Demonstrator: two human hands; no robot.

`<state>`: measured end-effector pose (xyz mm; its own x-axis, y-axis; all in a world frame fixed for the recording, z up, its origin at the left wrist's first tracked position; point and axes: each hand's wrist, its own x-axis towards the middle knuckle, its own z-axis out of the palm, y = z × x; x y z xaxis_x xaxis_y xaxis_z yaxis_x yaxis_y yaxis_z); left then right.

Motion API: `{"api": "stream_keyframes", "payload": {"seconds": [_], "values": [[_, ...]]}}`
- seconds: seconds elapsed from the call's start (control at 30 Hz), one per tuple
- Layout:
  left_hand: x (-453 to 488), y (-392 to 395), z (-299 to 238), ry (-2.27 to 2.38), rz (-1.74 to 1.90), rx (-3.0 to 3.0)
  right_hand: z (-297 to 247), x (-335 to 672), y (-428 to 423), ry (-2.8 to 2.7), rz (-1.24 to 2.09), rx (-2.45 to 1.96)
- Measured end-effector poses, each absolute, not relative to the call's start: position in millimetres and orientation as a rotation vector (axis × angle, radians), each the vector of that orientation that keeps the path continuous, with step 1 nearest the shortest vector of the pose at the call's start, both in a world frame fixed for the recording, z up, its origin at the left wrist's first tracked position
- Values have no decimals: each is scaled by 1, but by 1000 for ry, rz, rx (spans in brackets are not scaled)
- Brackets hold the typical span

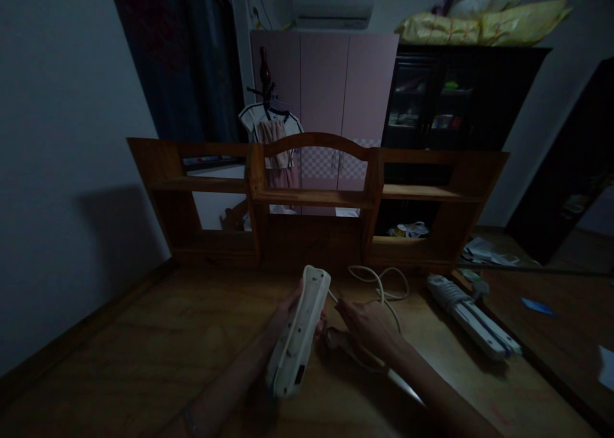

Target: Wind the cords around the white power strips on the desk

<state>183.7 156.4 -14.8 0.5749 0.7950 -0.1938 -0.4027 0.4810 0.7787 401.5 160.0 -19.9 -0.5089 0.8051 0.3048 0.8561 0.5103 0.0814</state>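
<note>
At lower centre, a long off-white plastic power strip (301,332) is slanting, dark holes dotting its face; the left hand (284,311) is curling tightly round its back, the right hand (368,324), fingertips closed, is pinching its thin white cord (332,295).

We see a wooden shelf (314,199) along the far edge of the desk (192,326). Beyond it we make out a pink wardrobe (323,86) below an air conditioner (332,3), clothes (271,134) on a stand (264,67) near a dark curtain (206,61), and yellow sacks (518,25) atop a black cabinet (499,86).
</note>
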Motion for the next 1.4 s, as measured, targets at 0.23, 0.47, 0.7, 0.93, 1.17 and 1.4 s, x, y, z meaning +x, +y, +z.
{"api": "stream_keyframes", "payload": {"seconds": [0.23, 0.47, 0.7, 0.93, 1.17, 1.4], "values": [[191, 161, -13, 747, 792, 753, -18, 406, 159, -2540, -451, -1319], [183, 166, -9, 723, 789, 733, -18, 407, 157, -2593, -430, -1223], [180, 164, -19, 564, 663, 761, -15, 407, 154, -2614, -378, -1276], [181, 160, -12, 562, 669, 828, -11, 409, 157, -2635, -328, -1332], [177, 165, -6, 764, 883, 896, -10, 411, 162, -2527, -322, -1343], [173, 175, -21, 830, 867, 867, -12, 410, 159, -2635, -304, -1196]]}}
